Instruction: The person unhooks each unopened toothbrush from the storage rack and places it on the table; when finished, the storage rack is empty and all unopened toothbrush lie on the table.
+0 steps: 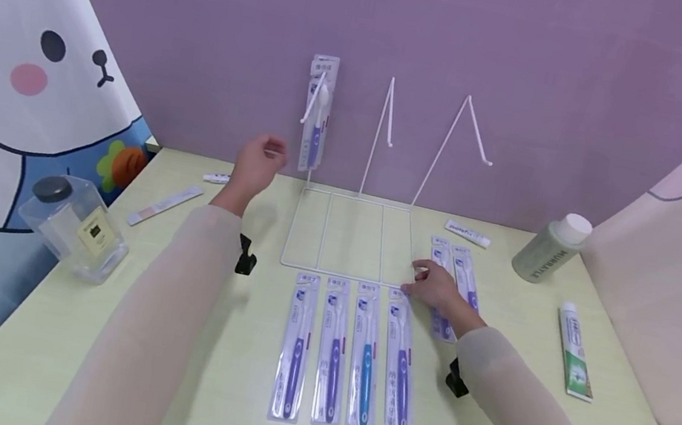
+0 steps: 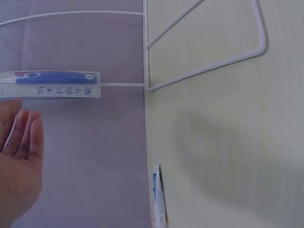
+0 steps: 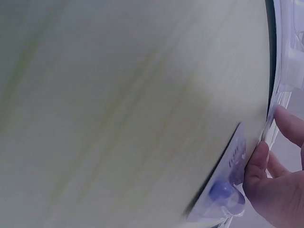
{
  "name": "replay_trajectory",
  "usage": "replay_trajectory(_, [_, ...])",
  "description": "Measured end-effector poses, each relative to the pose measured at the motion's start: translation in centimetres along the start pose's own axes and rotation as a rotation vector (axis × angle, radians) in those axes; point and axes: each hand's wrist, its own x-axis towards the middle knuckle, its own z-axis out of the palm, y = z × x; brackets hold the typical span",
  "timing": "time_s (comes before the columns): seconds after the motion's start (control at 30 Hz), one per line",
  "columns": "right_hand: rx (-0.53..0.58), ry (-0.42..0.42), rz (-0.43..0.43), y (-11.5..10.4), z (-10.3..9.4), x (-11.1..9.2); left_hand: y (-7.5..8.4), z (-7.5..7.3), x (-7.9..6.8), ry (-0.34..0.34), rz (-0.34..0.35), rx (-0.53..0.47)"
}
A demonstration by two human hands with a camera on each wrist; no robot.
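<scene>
A white wire rack (image 1: 337, 274) stands on the table with three upright hooks. Packaged toothbrushes (image 1: 319, 115) hang from its left hook, at least one with a purple handle. Just left of them is my left hand (image 1: 258, 165), its fingers loosely bent and holding nothing; the left wrist view shows it beside the hanging pack (image 2: 61, 84). Several packaged toothbrushes lie in a row before the rack, one of them blue (image 1: 367, 367). My right hand (image 1: 433, 288) pinches the top edge of the row's rightmost purple toothbrush pack (image 1: 402, 373). Its fingertips (image 3: 259, 154) show at the pack's edge.
Two more toothbrush packs (image 1: 466, 275) lie right of the rack, partly behind my right hand. A grey-green bottle (image 1: 547, 251), a green-white toothpaste tube (image 1: 575, 353) and a small tube (image 1: 467, 234) are on the right. Left are a clear bottle (image 1: 77, 228) and a slim box (image 1: 164, 205).
</scene>
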Motion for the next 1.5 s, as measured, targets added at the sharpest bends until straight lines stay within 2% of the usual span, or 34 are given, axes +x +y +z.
replay_trajectory(0.13, [-0.006,0.004,0.01,0.2,0.1,0.2,1.3,0.2,0.7,0.024,0.011,0.001])
replay_trajectory(0.27, [-0.011,0.004,0.013,0.3,0.2,0.4,2.7,0.3,1.5,0.041,0.006,-0.043])
replay_trajectory(0.43, [-0.003,-0.002,0.015,0.1,0.1,0.4,4.4,0.4,2.2,0.026,-0.027,-0.109])
replay_trajectory(0.6, [0.008,0.002,0.02,-0.1,0.2,0.2,5.4,0.7,2.6,0.0,-0.024,-0.132])
replay_trajectory(0.9, [0.035,-0.006,0.013,-0.5,0.5,0.4,5.5,1.1,3.2,-0.001,-0.035,-0.24])
replay_trajectory(1.07, [0.033,-0.018,0.018,-0.6,0.5,0.4,5.5,1.4,3.1,-0.008,-0.016,-0.244])
replay_trajectory(1.17, [0.043,-0.014,0.013,-0.7,0.4,0.2,5.7,1.6,3.0,0.007,-0.022,-0.249])
replay_trajectory(1.27, [0.049,-0.018,-0.003,-0.9,0.3,-0.2,5.8,1.9,2.9,0.047,-0.032,-0.315])
replay_trajectory(1.37, [0.053,-0.02,-0.007,-1.0,0.2,-0.4,5.7,2.1,2.7,0.06,0.007,-0.373])
replay_trajectory(1.5, [0.057,-0.016,0.001,-1.0,0.3,-0.5,5.6,2.3,2.0,-0.018,0.057,-0.391])
